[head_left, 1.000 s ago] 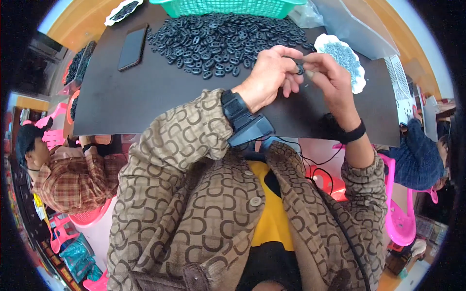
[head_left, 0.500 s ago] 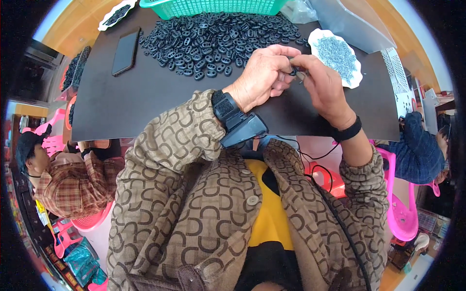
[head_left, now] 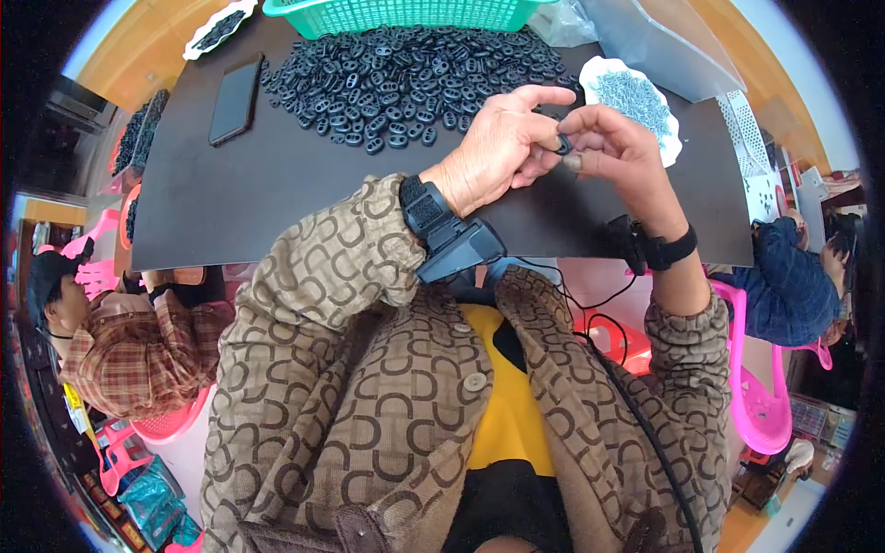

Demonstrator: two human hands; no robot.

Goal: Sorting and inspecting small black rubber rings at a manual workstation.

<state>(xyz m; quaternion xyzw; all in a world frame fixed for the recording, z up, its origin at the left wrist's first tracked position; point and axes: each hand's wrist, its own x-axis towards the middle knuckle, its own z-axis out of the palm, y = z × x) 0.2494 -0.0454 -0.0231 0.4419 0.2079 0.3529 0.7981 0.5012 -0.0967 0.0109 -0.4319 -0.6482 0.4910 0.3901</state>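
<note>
- The left hand (head_left: 498, 147) and right hand (head_left: 613, 152) meet above the dark matte bench (head_left: 277, 194), both closed on one small black oval plastic link (head_left: 562, 143), pinched between the left thumb and the right fingertips.
- Compared with half a second ago, the two hands sit lower and further right in the head view, and the left index finger now stretches out straight above the link instead of curling over it.
- The grip itself has not changed: the link stays between the same fingers, held clear of the bench.
- The big heap of loose black oval plastic links (head_left: 415, 69) lies beyond the hands, now showing more fully, with the green plastic mesh basket (head_left: 406, 14) behind it.
- The white scalloped dish of small grey metal parts (head_left: 636, 106) is just right of the right hand, closer to it than before.
- A black flat phone (head_left: 235, 97) lies at the bench's far left, unmoved.
- A black wristband device (head_left: 452, 240) sits on the left wrist, another black wristband (head_left: 650, 249) on the right.
</note>
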